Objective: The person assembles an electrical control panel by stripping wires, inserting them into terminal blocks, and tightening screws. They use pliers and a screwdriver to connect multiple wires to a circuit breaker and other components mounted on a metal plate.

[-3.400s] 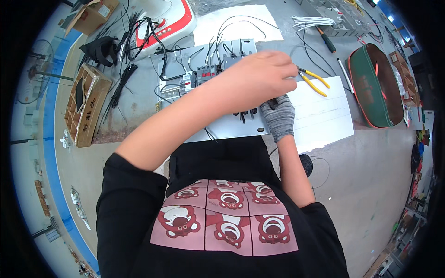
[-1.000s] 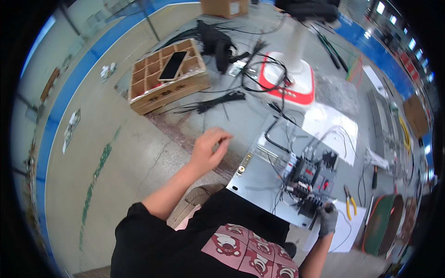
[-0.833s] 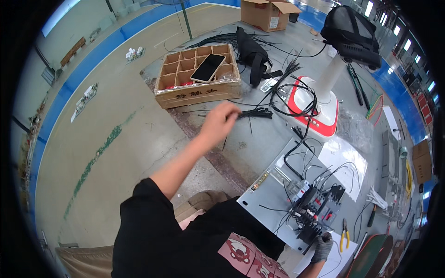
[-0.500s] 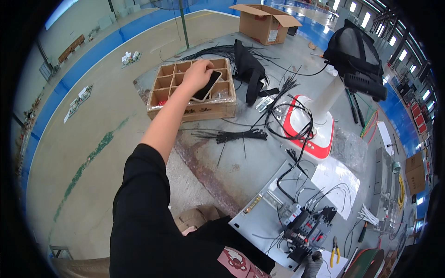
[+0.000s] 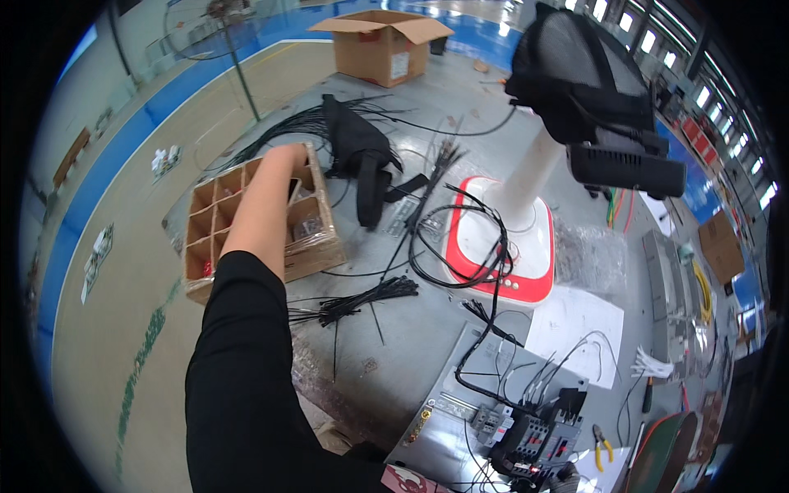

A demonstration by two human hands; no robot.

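My left hand (image 5: 282,163) reaches far out to the left, down into a cardboard box with dividers (image 5: 240,246) on the floor. It covers a dark phone (image 5: 294,191), of which only an edge shows; the fingers are hidden. At the bottom edge, my right hand (image 5: 567,476) in a grey glove is barely visible beside black contactors (image 5: 534,440). These are wired on a grey metal plate (image 5: 448,415).
A bundle of black cable ties (image 5: 362,300) lies between the divided box and the plate. A fan with a white and red base (image 5: 501,238) and black head (image 5: 592,90) stands to the right. A black bag (image 5: 357,148) and an open carton (image 5: 386,45) lie beyond. Yellow-handled pliers (image 5: 604,444) are near the plate.
My head has turned left, away from the wired plate. My left arm has swung out from the plate to the divided box and onto the phone. The right hand stayed by the contactors.
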